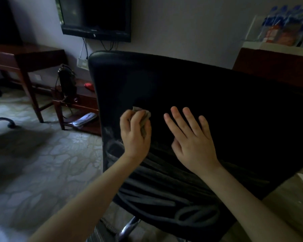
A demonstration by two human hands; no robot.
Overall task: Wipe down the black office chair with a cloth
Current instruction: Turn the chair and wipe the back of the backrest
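Clutching grey cloth [146,117], left hand [135,137] near black office chair [199,88] left edge, right hand [194,142] flat on it, released, bottle labels [276,30] too blurred to read.

A lived-in bedroom or hotel room: wall TV [96,16], wooden desk [24,56], low stand [84,100], patterned carpet [51,154], packed water bottles [287,23].

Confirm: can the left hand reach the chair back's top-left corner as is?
Probably yes. The left hand grips the cloth on the chair back, and its bare surface runs up to that corner; nothing blocks it.
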